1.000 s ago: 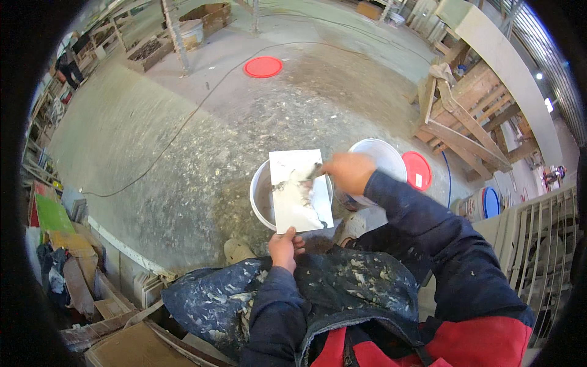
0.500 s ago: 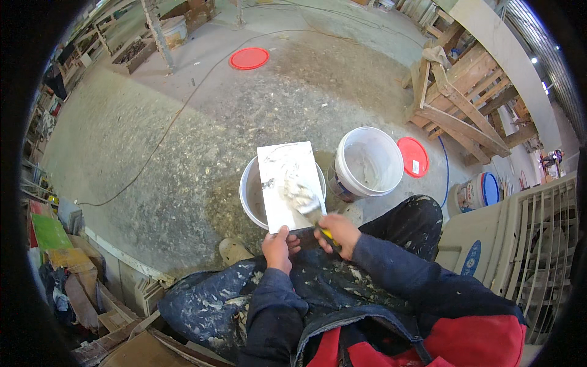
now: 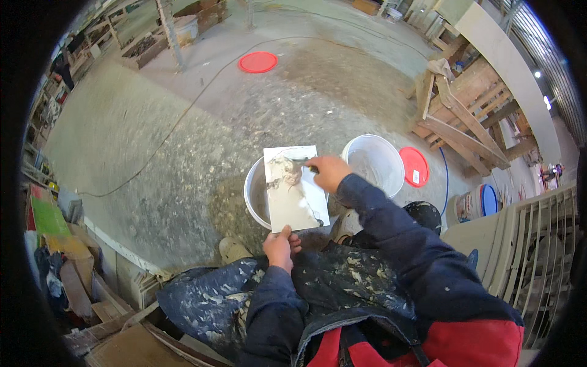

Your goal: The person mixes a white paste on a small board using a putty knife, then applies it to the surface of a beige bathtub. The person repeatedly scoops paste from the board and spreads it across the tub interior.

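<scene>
My left hand (image 3: 280,248) pinches the near edge of a white rectangular board (image 3: 293,208), thumb on top. The board lies across the mouth of a white bucket (image 3: 251,194). Off-white paste (image 3: 287,171) sits in a lump on its far half, with a thin smear nearer to me. Above the board's far right part, my right hand (image 3: 332,174) is closed around the dark handle of a putty knife (image 3: 313,169). Its blade is mostly hidden and blurred at the paste. Beside the right forearm stands a second white bucket (image 3: 391,160), its mouth uncovered.
One red lid (image 3: 414,167) lies by the second bucket, another red lid (image 3: 257,62) farther off. Wooden frames (image 3: 465,104) stand at the right, near a blue-lidded bucket (image 3: 488,200) and a slatted beige machine (image 3: 520,244). A cable (image 3: 165,142) crosses the floor. Boxes and scraps (image 3: 73,263) crowd the left.
My right hand has moved forward with the putty knife, from the board's near right corner to its far right side. The paste now lies farther up the board. The left hand keeps its hold.
</scene>
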`<action>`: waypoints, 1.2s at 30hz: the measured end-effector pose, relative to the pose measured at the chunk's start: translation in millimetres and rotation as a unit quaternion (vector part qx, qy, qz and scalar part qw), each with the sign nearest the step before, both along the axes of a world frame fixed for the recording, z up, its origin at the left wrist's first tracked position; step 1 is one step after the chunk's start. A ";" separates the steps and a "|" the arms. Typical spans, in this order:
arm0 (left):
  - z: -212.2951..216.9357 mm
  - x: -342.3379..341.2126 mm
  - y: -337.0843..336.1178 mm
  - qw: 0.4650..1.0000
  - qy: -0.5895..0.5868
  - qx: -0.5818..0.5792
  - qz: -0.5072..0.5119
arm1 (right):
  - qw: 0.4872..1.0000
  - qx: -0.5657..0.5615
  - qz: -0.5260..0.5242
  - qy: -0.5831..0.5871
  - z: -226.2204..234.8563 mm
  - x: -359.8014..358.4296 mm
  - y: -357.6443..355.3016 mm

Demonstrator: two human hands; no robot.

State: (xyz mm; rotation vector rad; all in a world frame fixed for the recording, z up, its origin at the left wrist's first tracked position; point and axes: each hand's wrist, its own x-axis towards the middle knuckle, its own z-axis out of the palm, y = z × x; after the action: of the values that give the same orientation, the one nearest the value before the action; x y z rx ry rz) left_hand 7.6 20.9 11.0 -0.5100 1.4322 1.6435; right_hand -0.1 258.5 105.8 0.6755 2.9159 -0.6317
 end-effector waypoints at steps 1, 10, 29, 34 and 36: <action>-2.7 0.6 0.5 1.000 0.002 0.006 0.007 | 1.000 -0.007 0.000 -0.002 -6.3 4.0 -16.0; -9.1 0.8 -2.8 1.000 0.013 0.019 0.009 | 0.976 0.032 0.155 -0.146 50.8 41.4 -17.9; -9.1 0.1 -1.0 0.999 0.026 0.018 -0.002 | 0.988 0.060 0.083 -0.118 50.5 -14.1 -8.6; -14.4 -0.2 0.4 1.000 0.017 0.024 0.012 | 0.997 0.020 0.059 -0.038 -0.2 17.8 -67.9; -13.3 2.7 -2.2 0.999 0.013 0.035 0.013 | 0.984 0.020 0.115 -0.133 20.6 37.4 -70.3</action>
State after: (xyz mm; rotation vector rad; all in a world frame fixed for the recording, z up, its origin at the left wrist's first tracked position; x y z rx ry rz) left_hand 10.3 18.7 -2.3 -0.4706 1.3869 1.7211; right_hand 37.3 188.3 126.4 0.3831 2.7062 -0.4220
